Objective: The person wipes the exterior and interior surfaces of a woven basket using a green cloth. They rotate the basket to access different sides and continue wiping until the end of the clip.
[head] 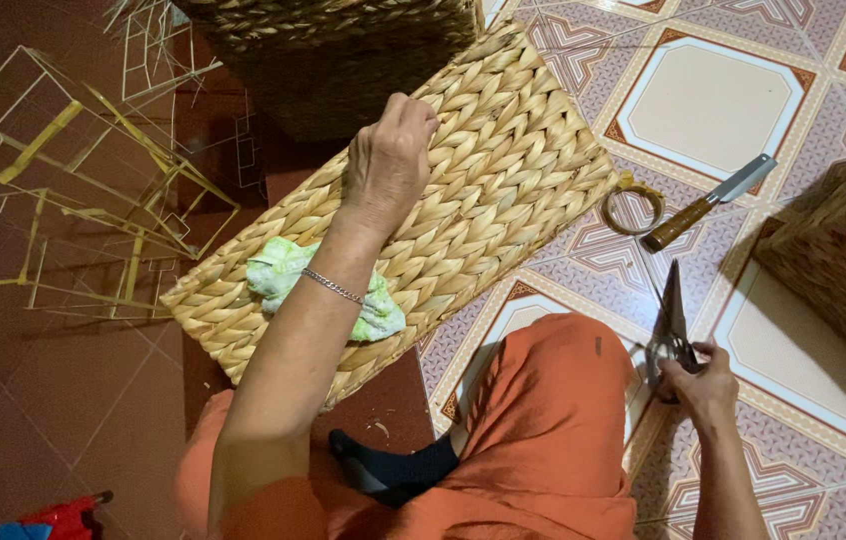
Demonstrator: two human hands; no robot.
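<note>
Woven basket [503, 170], plaited in pale straw-coloured fibre, lies on its side across the person's lap and the tiled floor [713, 100], its broad face turned up to the camera. Far left on the dark red floor stand several bare wire frames [73, 170], some wrapped in yellow tape, none yet covered with weave. Just right of them sits the near end of the basket, where a crumpled green-and-white cloth [283, 270] rests on the weave beside the forearm with its thin chain bracelet [333, 287]. The left hand [390, 160] presses flat-fisted on the middle of the basket, fingers curled down onto the plaits, gripping nothing separate. Behind it rises another woven basket [333, 50], darker in shadow. Further right a small coil of fibre [633, 205] and a wooden-handled knife [708, 203] lie on the patterned tiles. The right hand [698, 385] is closed around a pair of scissors [670, 320], blades pointing up, well apart from the basket. A third basket [843, 260] stands at the far right edge. Judging by the full, even weave, the plaiting looks finished; trimming stray ends seems to be what is left
</note>
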